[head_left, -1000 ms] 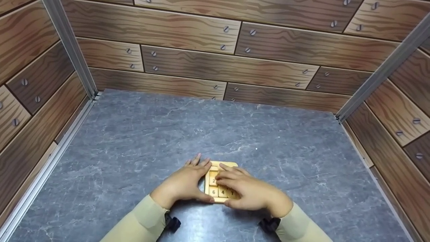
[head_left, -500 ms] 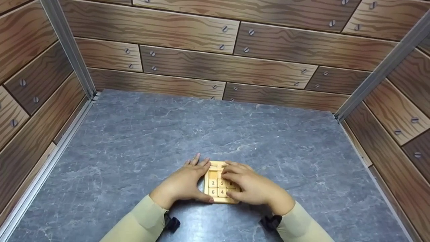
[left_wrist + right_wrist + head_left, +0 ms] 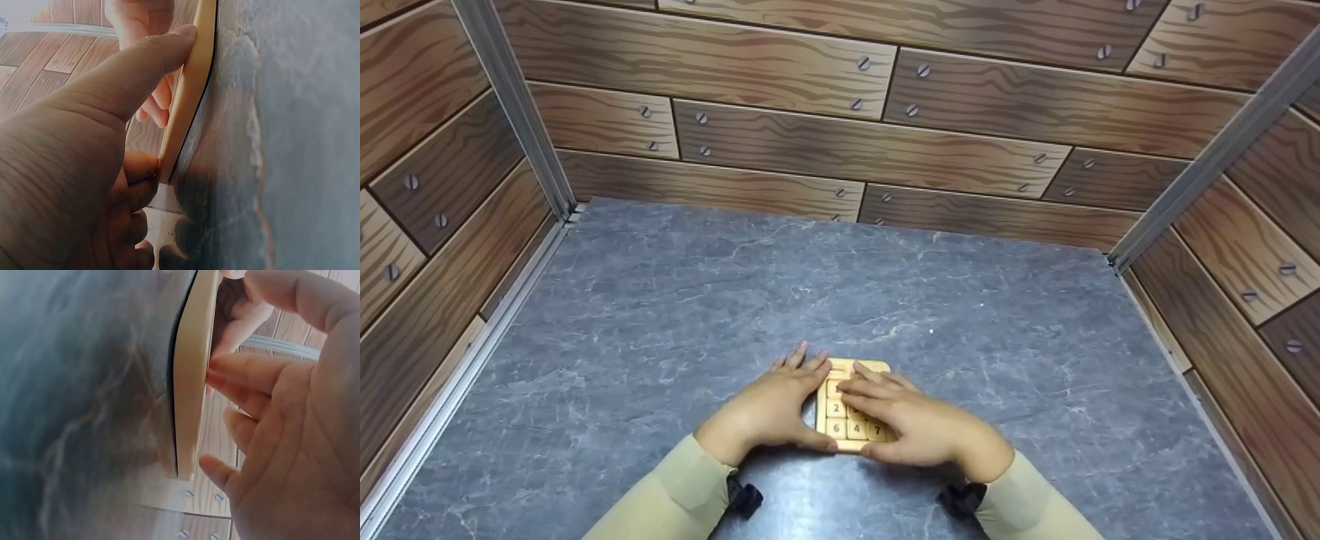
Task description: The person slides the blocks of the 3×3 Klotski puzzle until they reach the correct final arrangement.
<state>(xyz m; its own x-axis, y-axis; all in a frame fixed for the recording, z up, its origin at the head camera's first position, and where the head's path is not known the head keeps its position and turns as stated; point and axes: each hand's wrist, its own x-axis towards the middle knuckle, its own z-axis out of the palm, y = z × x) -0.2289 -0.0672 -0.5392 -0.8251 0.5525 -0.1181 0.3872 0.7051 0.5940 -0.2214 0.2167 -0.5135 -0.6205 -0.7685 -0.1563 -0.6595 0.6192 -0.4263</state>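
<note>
A wooden number slide puzzle (image 3: 836, 428) lies flat on the grey surface before me, tiles 2, 6, 4 and 7 readable. My left hand (image 3: 772, 405) grips the frame's left side, thumb on the near edge and fingers along the left edge; the left wrist view shows the thumb (image 3: 180, 42) pressed to the frame. My right hand (image 3: 919, 424) lies over the right part of the puzzle, fingers extended, fingertips on the upper tiles and thumb by the near edge. In the right wrist view its fingertips touch the tile face. Several tiles are hidden beneath it.
Wood-print panels (image 3: 780, 135) form walls at the back and both sides. Metal corner posts (image 3: 521, 112) join them. The grey marbled tabletop (image 3: 720, 285) spreads around the puzzle. A dark wrist device (image 3: 746, 501) sits at the left cuff.
My right hand drew back rightward, then came left over the tiles again. Tile 2 moved down, leaving a gap at the upper left, which a tile now fills. My left hand stays put.
</note>
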